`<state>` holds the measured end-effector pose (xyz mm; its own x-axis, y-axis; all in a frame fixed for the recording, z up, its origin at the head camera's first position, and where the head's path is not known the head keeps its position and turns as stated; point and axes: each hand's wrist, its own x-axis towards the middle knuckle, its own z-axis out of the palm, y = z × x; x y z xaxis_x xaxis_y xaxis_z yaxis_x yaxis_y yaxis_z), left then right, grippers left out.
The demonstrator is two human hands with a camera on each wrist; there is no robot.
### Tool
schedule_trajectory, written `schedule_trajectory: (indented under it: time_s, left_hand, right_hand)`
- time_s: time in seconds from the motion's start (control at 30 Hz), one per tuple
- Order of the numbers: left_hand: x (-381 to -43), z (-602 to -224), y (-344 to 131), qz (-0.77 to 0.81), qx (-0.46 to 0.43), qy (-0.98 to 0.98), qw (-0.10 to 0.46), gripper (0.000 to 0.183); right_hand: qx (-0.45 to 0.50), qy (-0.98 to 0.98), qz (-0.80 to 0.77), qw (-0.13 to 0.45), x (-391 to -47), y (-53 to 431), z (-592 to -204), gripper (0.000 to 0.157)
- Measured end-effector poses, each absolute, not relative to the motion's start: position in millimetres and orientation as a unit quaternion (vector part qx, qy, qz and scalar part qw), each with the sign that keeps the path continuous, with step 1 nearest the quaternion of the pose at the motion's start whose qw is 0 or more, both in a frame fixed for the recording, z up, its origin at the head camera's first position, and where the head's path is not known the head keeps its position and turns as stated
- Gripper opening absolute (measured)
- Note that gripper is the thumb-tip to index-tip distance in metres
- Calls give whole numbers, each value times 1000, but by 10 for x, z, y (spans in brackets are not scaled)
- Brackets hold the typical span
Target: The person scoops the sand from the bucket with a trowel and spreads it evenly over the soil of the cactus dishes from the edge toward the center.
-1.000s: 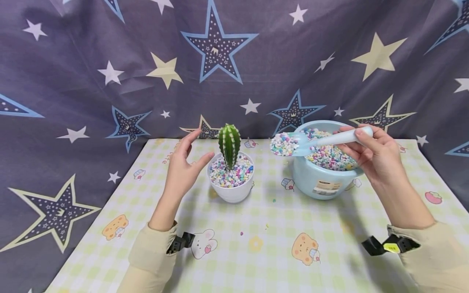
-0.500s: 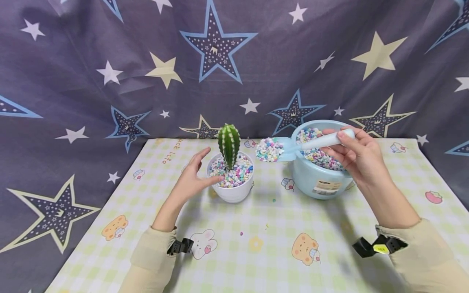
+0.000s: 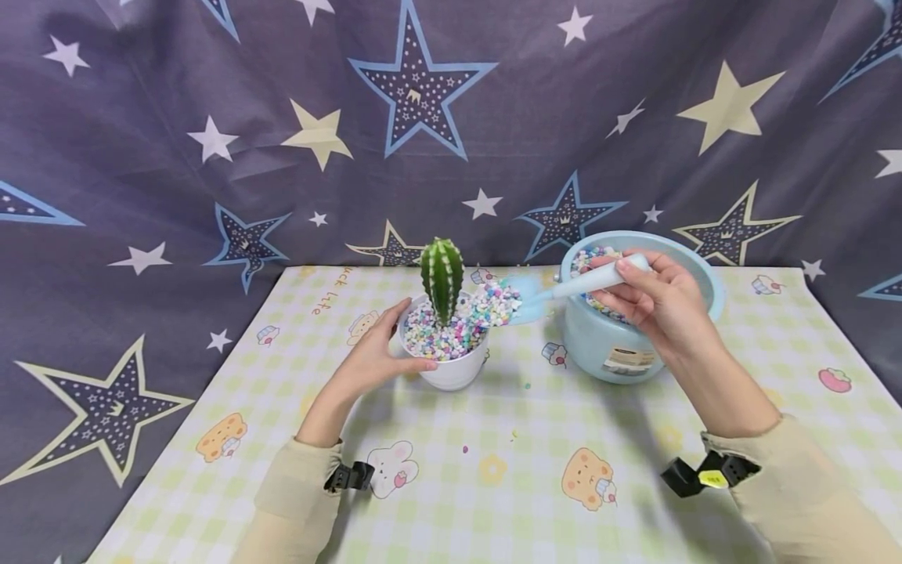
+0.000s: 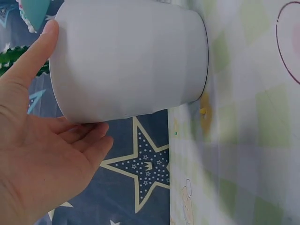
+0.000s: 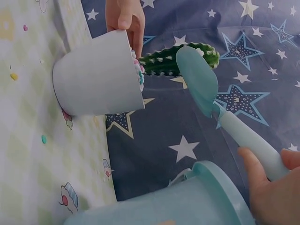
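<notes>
A green cactus (image 3: 441, 274) stands upright in a white flowerpot (image 3: 452, 374) filled with multicoloured pebbles (image 3: 430, 337). My left hand (image 3: 366, 356) holds the pot's left side at the rim, thumb in front and fingers behind, as the left wrist view (image 4: 51, 154) confirms. With my right hand (image 3: 669, 309) I grip the white handle of a light-blue trowel (image 3: 592, 280). The trowel's blade tilts over the pot's right rim, and pebbles slide off its tip beside the cactus. In the right wrist view the underside of the blade (image 5: 199, 79) faces the camera.
A light-blue bucket (image 3: 581, 345) of similar pebbles stands right of the pot, beneath my right hand. Several loose pebbles (image 3: 465, 450) lie on the checked tablecloth (image 3: 507, 509). A dark star-patterned cloth (image 3: 282, 70) hangs behind the table.
My right hand has carried the loaded trowel left from the bucket to the pot and tipped it, so pebbles now spill. My left hand has come down onto the pot's rim.
</notes>
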<state>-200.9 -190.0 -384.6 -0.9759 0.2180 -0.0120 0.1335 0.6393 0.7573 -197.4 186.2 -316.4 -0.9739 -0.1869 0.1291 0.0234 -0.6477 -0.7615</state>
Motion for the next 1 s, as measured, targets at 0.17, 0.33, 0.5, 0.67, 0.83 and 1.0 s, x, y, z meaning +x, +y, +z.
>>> schedule_trajectory:
  time_s: [0.17,0.33,0.5,0.67,0.83,1.0]
  left_hand:
    - [-1993,-3825,-1875,403,88,910,50,118]
    - [-1958,-3782,-1821,384,66,920,51,122]
    - [-1923,-3754,-1741,375,46,925,47,123]
    - [-1876,-3741,-1626,365,33,930,29,122]
    - [-1876,-3757,-1588,368,35,929,28,124]
    - [-1918,-3768,-1694,397,53,915,55,122]
  right_hand:
    - [-91,435,-893,69,-1989,1803,-3164,4]
    - [-88,456,-882,77,-2013,1754,-3166,5]
    - [-82,480,-870,81,-2031,1705,-3155,15]
    - [-67,503,-858,83,-2041,1672,-3125,26]
    - [-55,518,-849,84,-2062,1633,-3102,27]
    - [-49,543,-834,83,-2082,1588,-3075,21]
